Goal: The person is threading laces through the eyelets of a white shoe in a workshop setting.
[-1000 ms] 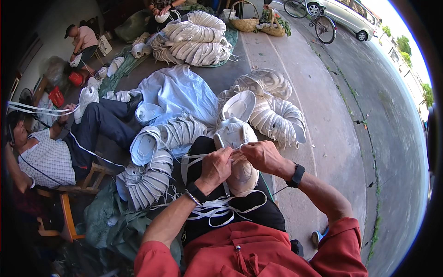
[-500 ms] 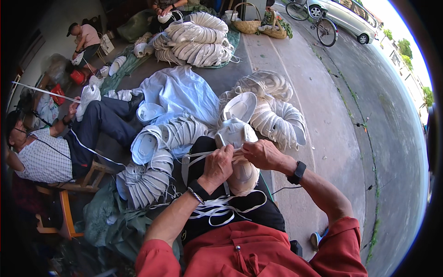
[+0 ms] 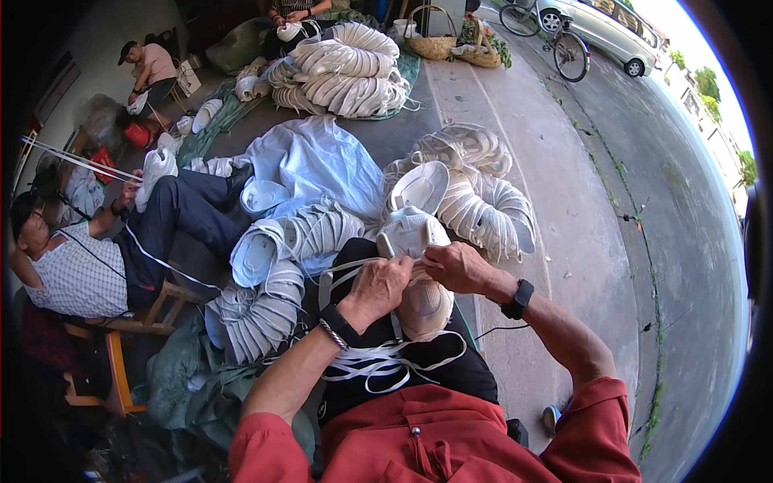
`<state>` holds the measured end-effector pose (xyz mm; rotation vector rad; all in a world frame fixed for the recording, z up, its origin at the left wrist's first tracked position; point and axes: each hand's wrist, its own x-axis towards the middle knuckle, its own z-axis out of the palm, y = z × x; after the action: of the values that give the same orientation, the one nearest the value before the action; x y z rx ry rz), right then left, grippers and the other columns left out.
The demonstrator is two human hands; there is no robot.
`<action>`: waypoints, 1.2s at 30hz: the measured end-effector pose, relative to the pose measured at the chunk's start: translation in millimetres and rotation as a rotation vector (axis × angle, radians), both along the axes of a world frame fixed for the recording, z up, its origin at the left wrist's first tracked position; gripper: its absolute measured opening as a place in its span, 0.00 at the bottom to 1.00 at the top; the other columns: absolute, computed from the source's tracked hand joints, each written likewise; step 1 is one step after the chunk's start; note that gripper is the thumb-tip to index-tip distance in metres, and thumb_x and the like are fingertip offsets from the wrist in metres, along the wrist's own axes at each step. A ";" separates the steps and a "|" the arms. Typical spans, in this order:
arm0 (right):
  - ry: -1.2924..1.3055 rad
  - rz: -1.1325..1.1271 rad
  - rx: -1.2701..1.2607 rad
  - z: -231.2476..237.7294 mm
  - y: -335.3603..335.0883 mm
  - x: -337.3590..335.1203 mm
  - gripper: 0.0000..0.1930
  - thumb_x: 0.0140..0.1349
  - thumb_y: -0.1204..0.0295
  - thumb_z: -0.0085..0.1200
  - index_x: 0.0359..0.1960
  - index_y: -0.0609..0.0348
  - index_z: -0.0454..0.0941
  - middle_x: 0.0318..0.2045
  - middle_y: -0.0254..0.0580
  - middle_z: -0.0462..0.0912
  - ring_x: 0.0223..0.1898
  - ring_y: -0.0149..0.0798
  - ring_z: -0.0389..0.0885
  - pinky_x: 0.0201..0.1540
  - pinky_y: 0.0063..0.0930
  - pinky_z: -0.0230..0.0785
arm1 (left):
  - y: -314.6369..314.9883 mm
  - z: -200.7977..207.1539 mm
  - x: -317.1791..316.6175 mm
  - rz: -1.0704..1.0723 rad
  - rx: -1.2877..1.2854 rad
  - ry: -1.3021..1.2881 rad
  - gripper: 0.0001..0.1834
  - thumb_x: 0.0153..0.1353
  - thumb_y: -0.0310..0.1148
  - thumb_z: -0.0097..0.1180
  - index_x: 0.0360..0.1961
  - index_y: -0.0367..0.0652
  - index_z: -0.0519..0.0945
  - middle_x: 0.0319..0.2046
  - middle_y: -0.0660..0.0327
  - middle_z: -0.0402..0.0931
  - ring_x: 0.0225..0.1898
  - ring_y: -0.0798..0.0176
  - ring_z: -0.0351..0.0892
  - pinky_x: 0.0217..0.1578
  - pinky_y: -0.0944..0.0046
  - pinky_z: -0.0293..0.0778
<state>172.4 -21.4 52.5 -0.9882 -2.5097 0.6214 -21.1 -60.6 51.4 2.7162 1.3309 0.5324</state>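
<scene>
A white shoe (image 3: 412, 232) lies on my dark-clad lap, toe pointing away from me, its beige-tinted heel (image 3: 425, 309) near me. My left hand (image 3: 378, 291) is closed at the shoe's left side, thumb and forefinger pinching a white shoelace (image 3: 348, 269). Across from it, my right hand (image 3: 460, 269) pinches at the lacing on the right side; the lace between its fingertips is mostly hidden. Both hands meet close over the middle of the shoe. Loose white laces (image 3: 378, 364) lie in loops over my lap below the heel.
Rows of stacked white shoes (image 3: 270, 310) curve at my left, and more shoes (image 3: 491, 209) lie ahead on the right. A pale blue sheet (image 3: 318, 161) spreads beyond. A seated co-worker (image 3: 84, 270) holds a shoe (image 3: 158, 171) at far left. A wooden stool (image 3: 121, 374) stands near.
My left hand and forearm have shifted slightly left; the right hand stays nearly in place. The co-worker on the left now has more than one lace strand stretched out.
</scene>
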 end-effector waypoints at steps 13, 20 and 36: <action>0.017 -0.056 -0.115 0.8 0.3 -0.5 0.08 0.49 0.70 0.51 0.22 0.61 0.69 0.18 0.53 0.74 0.24 0.56 0.74 0.26 0.43 0.66 | -7.9 -15.9 6.4 0.174 0.001 -0.175 0.05 0.49 0.24 0.50 0.26 0.36 0.67 0.20 0.48 0.73 0.24 0.48 0.77 0.24 0.54 0.72; 0.024 -0.154 0.035 -1.4 -5.0 -5.2 0.06 0.48 0.71 0.50 0.22 0.59 0.68 0.17 0.50 0.73 0.22 0.56 0.74 0.23 0.44 0.66 | -12.9 -24.1 9.8 0.347 -0.159 -0.267 0.06 0.49 0.25 0.49 0.28 0.35 0.68 0.18 0.47 0.73 0.26 0.46 0.77 0.26 0.54 0.74; 0.035 -0.113 -0.078 11.8 -1.6 2.5 0.07 0.51 0.70 0.50 0.31 0.56 0.78 0.21 0.49 0.79 0.24 0.51 0.78 0.26 0.38 0.70 | -6.4 -11.7 -24.8 0.504 -0.855 -0.642 0.12 0.54 0.32 0.52 0.36 0.35 0.73 0.12 0.61 0.72 0.09 0.70 0.68 0.08 0.69 0.62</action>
<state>174.9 -23.0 64.3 -1.1289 -2.3956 0.7007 -46.0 -67.0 39.7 1.3801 1.5379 0.5992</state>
